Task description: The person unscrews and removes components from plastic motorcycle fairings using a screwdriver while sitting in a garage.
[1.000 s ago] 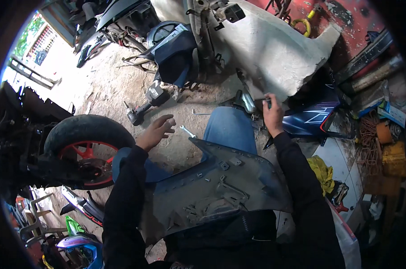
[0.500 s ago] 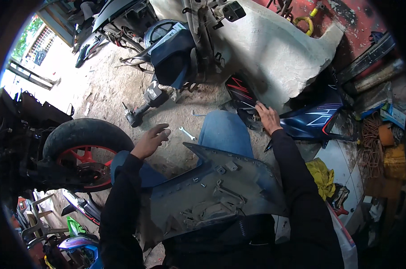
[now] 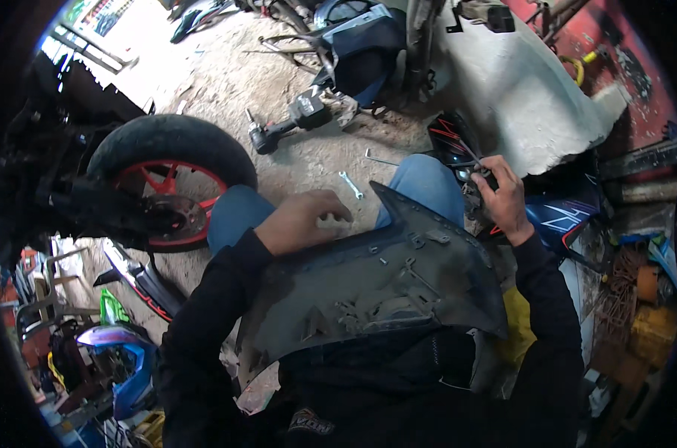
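A large dark-grey motorcycle fairing panel (image 3: 323,306) lies across my lap with its inner side up, showing clips and ribs. My left hand (image 3: 302,222) hovers at the panel's upper left edge, fingers loosely curled and apart, holding nothing visible. Beyond the panel's far right side, my right hand (image 3: 505,196) pinches a thin dark rod-like tool (image 3: 467,147); its exact kind is unclear. Just behind that hand is a black fairing piece with red stripes (image 3: 444,134). On the floor lie a small open-end wrench (image 3: 351,186) and an L-shaped hex key (image 3: 381,158).
A cordless impact wrench (image 3: 287,121) lies on the floor ahead. To the left stands a motorcycle wheel (image 3: 175,134) with a red rim. A dark-blue fairing (image 3: 559,216) rests at right, near a pale concrete block (image 3: 532,97). Several coloured panels lie at lower left.
The view has shifted. My right hand has lifted from the striped piece with a thin tool now in its fingers. My left hand has come down and inward to the panel's edge.
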`<state>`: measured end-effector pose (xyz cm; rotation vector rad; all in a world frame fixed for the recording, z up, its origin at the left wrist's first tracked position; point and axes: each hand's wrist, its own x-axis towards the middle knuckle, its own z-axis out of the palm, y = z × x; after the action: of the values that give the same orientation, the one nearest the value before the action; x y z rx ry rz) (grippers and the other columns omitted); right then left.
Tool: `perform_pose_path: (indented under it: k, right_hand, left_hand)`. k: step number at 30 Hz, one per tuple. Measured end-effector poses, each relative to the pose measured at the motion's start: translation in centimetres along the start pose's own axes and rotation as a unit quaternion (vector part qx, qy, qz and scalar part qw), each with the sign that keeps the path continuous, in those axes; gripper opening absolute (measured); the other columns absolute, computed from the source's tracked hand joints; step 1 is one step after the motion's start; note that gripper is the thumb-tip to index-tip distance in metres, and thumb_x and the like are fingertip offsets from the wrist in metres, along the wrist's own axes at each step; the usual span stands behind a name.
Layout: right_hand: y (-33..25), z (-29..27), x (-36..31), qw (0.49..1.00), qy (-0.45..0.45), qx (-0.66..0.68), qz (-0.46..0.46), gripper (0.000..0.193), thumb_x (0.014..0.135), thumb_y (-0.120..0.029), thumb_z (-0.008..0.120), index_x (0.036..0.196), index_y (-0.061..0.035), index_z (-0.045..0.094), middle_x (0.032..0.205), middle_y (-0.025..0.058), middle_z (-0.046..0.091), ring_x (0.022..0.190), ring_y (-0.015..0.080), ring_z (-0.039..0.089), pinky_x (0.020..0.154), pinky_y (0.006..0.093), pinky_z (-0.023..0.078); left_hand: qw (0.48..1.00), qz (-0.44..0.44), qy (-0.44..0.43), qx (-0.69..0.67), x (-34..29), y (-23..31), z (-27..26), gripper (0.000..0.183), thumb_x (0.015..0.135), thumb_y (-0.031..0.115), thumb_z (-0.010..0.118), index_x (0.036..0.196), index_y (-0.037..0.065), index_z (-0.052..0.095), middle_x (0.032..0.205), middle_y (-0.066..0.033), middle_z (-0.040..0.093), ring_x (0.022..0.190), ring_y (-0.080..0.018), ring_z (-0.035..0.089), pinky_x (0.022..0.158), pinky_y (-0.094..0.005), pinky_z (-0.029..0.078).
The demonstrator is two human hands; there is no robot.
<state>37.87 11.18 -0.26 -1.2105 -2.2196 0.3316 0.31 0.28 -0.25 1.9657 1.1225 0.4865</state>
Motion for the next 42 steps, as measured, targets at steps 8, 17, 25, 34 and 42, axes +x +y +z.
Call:
perform_pose_path:
  k: [8, 17, 25, 34, 42]
  right_hand:
    - [-9.9, 1.4, 1.3, 0.953, -0.229, 0.114, -0.165, 0.022, 0.076, -0.005, 0.070, 0.095, -0.0043, 0.059, 0.088, 0.0120, 0.060, 0.081, 0.0318, 0.063, 0.069, 0.0375, 0.050]
    - [-11.3, 5.4, -0.7, 0.869, -0.389, 0.066, -0.298, 0.019, 0.085, -0.014, 0.053, 0.103, -0.0079, 0.054, 0.090, 0.0145, 0.061, 0.087, 0.0341, 0.063, 0.076, 0.0430, 0.052]
    - [-12.4, 7.0, -2.3, 0.853, -0.451, 0.087, -0.247, 0.017, 0.084, -0.010, 0.052, 0.100, -0.0039, 0.052, 0.094, 0.0158, 0.058, 0.091, 0.0369, 0.062, 0.076, 0.0451, 0.050]
    - [-11.8, 5.5, -0.5, 0.891, -0.363, 0.272, 0.029, 0.025, 0.079, -0.005, 0.068, 0.100, 0.0004, 0.056, 0.090, 0.0169, 0.068, 0.088, 0.0326, 0.067, 0.078, 0.0382, 0.050]
    - [-11.5, 6.6, -0.3, 0.900, -0.317, 0.282, 0.099, 0.019, 0.079, -0.001, 0.069, 0.092, -0.0004, 0.055, 0.089, 0.0086, 0.068, 0.088, 0.0136, 0.063, 0.083, 0.0301, 0.049]
  left_hand:
    - [0.984, 0.093, 0.000, 0.155, -0.8, 1.8, 5.7, 0.032, 0.081, 0.018, 0.068, 0.112, 0.014, 0.068, 0.106, -0.0071, 0.061, 0.101, -0.0269, 0.058, 0.085, -0.0406, 0.048]
    - [0.988, 0.006, 0.029, 0.152, -0.6, 0.6, 6.8, 0.026, 0.081, 0.026, 0.067, 0.100, 0.009, 0.069, 0.093, -0.0083, 0.064, 0.094, -0.0293, 0.059, 0.082, -0.0413, 0.047]
    - [0.992, 0.026, 0.123, -0.011, -1.9, -0.2, 4.8, 0.016, 0.086, 0.016, 0.069, 0.097, 0.005, 0.064, 0.097, -0.0105, 0.060, 0.097, -0.0282, 0.058, 0.083, -0.0377, 0.048]
    - [0.994, -0.064, 0.075, -0.054, -5.7, 0.6, 1.1, 0.018, 0.080, 0.016, 0.071, 0.093, 0.003, 0.068, 0.087, -0.0120, 0.068, 0.081, -0.0246, 0.064, 0.076, -0.0357, 0.050]
    - [0.991, -0.108, 0.059, -0.050, -8.1, 0.6, -0.5, 0.018, 0.077, 0.015, 0.072, 0.089, 0.003, 0.068, 0.081, -0.0104, 0.067, 0.073, -0.0205, 0.062, 0.069, -0.0321, 0.048]
